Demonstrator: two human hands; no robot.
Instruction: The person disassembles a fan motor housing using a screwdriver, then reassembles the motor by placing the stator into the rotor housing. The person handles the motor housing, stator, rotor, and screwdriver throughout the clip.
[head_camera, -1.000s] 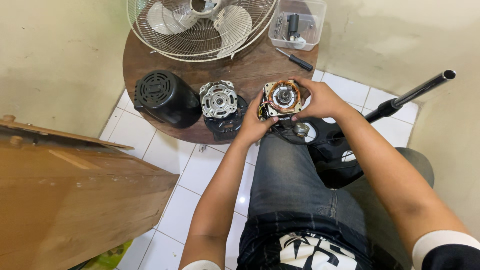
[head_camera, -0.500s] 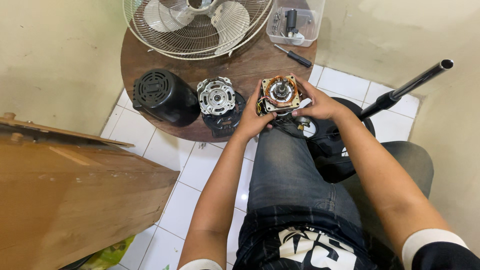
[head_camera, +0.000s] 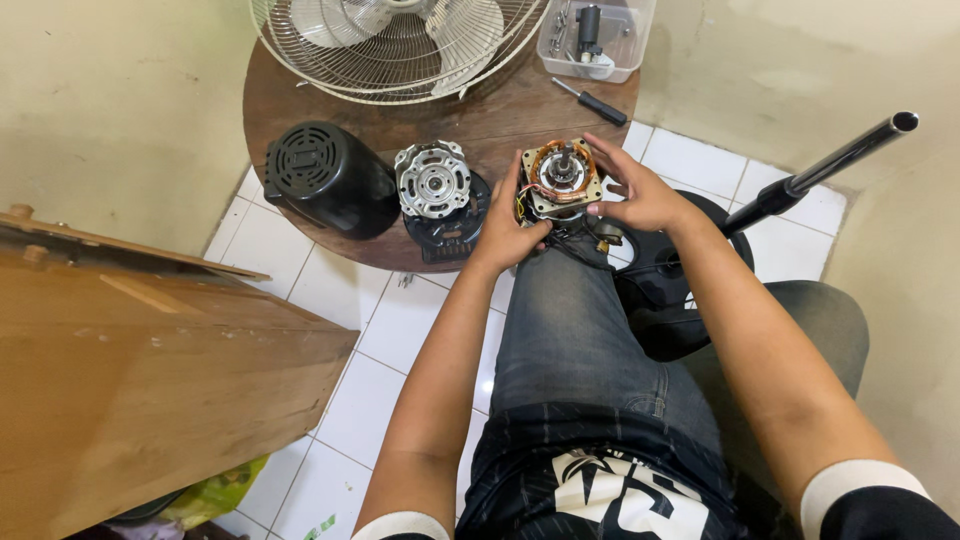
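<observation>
Fingers of the left hand and right hand pinch between them a square fan motor with copper windings and a central shaft.

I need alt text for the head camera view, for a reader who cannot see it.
Both hands, left hand and right hand, hold a fan motor with copper windings over a round wooden table.

Hands carried stator slightly leftward (toward table edge).
</observation>
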